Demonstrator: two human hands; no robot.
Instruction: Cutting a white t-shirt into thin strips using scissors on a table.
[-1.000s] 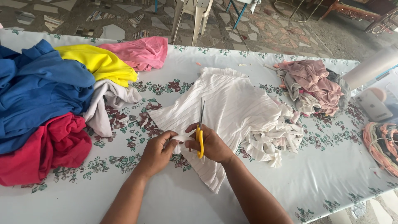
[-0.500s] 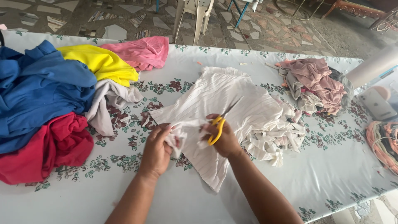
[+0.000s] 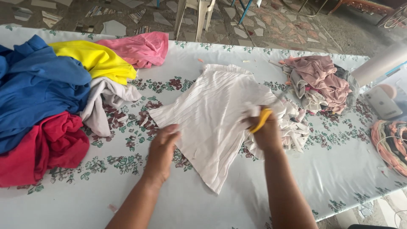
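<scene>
A heap of blue (image 3: 34, 91), red (image 3: 40, 148), yellow (image 3: 95, 59) and pink garments (image 3: 137, 48) lies left; a phone (image 3: 381, 101) sits right.

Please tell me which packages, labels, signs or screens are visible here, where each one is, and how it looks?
Phone: right end of the table, lying flat with its pale back up, so no screen shows; rectangular, white.
White roll: far right, above the phone; long cylinder, no label visible.
No packages or signs visible.

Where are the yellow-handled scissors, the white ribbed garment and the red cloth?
yellow-handled scissors (image 3: 261, 119), head view, on the yellow handle in the right hand.
white ribbed garment (image 3: 214, 114), head view, on its flat middle.
red cloth (image 3: 46, 148), head view, on its crumpled middle.
</scene>
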